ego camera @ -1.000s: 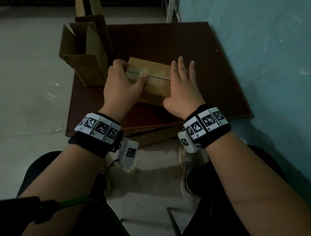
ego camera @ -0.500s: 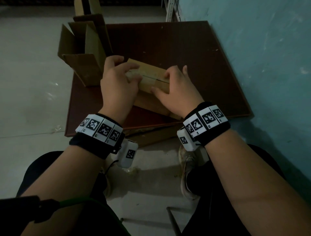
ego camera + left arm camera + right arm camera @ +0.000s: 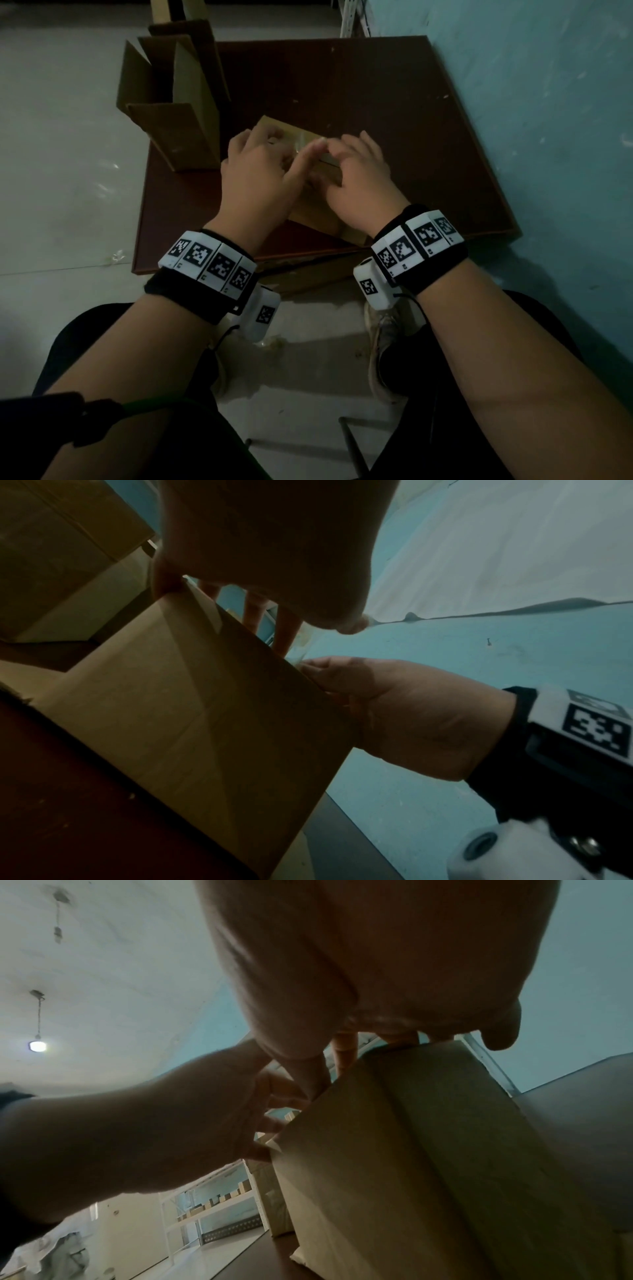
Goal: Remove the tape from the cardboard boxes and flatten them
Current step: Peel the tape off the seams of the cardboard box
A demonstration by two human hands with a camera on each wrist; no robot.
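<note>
Both hands, left hand [image 3: 255, 171] and right hand [image 3: 359, 174], are pinching clear tape [image 3: 303, 145] atop the sealed cardboard box [image 3: 311, 212]; its flattening is remaining, while an opened box [image 3: 171, 113] is standing nearby.

Teal wall [image 3: 513, 102], pale floor [image 3: 61, 171], lit ceiling lamp [image 3: 37, 1046].

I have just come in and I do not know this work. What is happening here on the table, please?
A person sits at a dark brown table and works on a closed cardboard box. Both hands are at its top seam: the left hand and the right hand have their fingers curled at the clear tape, apparently picking it loose. The tape is not yet off. Opened boxes stand at the table's far left corner.
</note>
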